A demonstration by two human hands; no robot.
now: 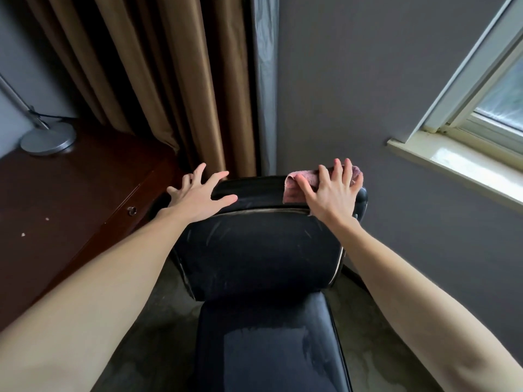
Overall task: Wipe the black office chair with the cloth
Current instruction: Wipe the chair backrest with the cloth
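Both arms stretched forward, bare to the elbow. Right hand flat, fingers spread apart, palm pressing the cloth onto the top right corner of the chair; no pinch, just pressure from above. Pink cloth bunched under and left of the palm, one fold hanging down the near face of the top edge.

Left hand open, fingers splayed, thumb lying along the chair's top left corner; other fingers reach past the edge and hold nothing.

Chair back runs toward the viewer from the hands; a worn pale seam lies just below both wrists. Dusty streaks on the upper cushion.

Between the two hands the top edge is bare. Left of the left hand: desk close by, lamp base farther off. Beyond the fingers: curtain, near. Right of the cloth hand: wall, then window sill, well apart.
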